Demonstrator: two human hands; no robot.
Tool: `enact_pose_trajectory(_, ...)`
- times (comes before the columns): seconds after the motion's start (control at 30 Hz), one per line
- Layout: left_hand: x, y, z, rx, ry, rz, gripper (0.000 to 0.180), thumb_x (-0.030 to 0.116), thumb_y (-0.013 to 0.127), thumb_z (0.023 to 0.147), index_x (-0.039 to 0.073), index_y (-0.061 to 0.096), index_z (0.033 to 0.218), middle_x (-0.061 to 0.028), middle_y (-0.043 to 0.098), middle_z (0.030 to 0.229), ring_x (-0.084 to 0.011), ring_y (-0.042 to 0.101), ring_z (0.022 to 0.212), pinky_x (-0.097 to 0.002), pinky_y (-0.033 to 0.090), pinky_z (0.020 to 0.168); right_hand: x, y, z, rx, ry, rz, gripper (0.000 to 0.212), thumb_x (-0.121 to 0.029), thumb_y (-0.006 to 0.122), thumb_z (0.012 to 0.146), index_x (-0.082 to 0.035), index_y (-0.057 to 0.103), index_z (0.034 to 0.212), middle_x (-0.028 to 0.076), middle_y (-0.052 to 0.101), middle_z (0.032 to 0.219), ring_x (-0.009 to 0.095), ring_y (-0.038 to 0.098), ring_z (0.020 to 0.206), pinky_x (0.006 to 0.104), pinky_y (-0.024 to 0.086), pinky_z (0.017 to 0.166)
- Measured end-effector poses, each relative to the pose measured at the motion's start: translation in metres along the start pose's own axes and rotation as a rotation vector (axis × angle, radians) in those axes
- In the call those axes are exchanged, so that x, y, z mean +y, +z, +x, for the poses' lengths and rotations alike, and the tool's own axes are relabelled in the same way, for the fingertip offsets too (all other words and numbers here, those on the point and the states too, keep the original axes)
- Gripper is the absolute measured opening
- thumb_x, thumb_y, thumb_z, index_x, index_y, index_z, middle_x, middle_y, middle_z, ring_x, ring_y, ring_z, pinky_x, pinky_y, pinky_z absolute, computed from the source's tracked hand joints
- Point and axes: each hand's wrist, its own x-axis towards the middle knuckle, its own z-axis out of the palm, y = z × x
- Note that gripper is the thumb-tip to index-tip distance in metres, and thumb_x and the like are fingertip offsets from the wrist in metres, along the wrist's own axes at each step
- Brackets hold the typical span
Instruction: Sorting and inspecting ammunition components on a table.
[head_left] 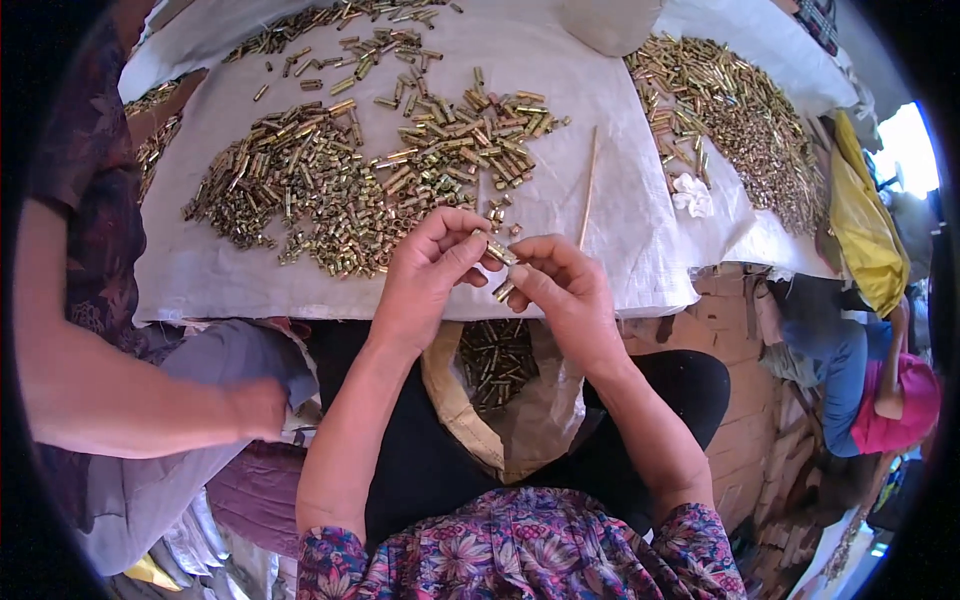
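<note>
At the near edge of the white woven sheet (600,130), both hands meet just above the person's lap. The left hand (425,275) pinches a small brass tube (497,250) between thumb and fingertips, and the right hand (565,290) grips a second short brass piece (503,291) directly below it; the two pieces are very close, but I cannot tell if they touch. On the sheet, beyond the hands, lies a wide heap of brass tubes (350,175), and a thin wooden stick (588,190) rests to the right of this heap. Another brass heap (740,110) covers the far right part of the sheet. Below the sheet edge, between the forearms, an open beige sack (530,415) holds more brass pieces. Left of the sheet, another person's arm (130,400) reaches across.
</note>
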Motion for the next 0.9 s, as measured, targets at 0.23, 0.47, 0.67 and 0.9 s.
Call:
enact_pose_trajectory(0.23,-0.013,0.014,-0.013,0.064,0.014,-0.177,0.013,0.016,0.062,0.093,0.007,0.06,0.102,0.0003,0.063,0.086,-0.0075,0.06,0.076,-0.0232,0.048,0.068,0.004,0.003,-0.011,0.107,-0.121,0.001,0.019,-0.005,0.062,0.09,0.002,0.059,0.107,0.002,0.062,0.079,0.009,0.059,0.07,0.0232,0.048,0.067)
enact_pose_trajectory(0.47,-0.014,0.017,-0.015,0.196,0.188,0.539,0.015,0.013,0.069,0.088,0.002,0.059,0.088,-0.0008,0.061,0.075,-0.0082,0.056,0.067,-0.0247,0.046,0.061,0.009,-0.002,-0.017,0.156,-0.608,-0.721,0.029,0.0,0.068,0.082,-0.002,0.059,0.11,0.011,0.064,0.086,0.018,0.064,0.072,0.0301,0.051,0.064)
enact_pose_trajectory(0.67,-0.019,0.019,-0.015,0.167,0.146,0.543,0.018,0.013,0.07,0.086,0.0,0.058,0.084,-0.0023,0.061,0.07,-0.0069,0.055,0.064,-0.0258,0.046,0.058,0.005,-0.001,-0.007,0.024,-0.548,-0.786,0.027,0.0,0.064,0.082,-0.001,0.06,0.109,0.018,0.066,0.096,0.034,0.066,0.084,0.0381,0.053,0.071)
enact_pose_trajectory(0.9,-0.017,0.024,-0.014,0.104,0.086,0.534,0.017,0.013,0.069,0.087,-0.001,0.059,0.085,-0.0055,0.063,0.073,-0.0108,0.058,0.067,-0.027,0.047,0.063,0.011,-0.003,-0.002,0.001,-0.508,-0.808,0.026,0.0,0.064,0.082,0.0,0.06,0.108,0.018,0.066,0.095,0.033,0.067,0.083,0.0372,0.053,0.07)
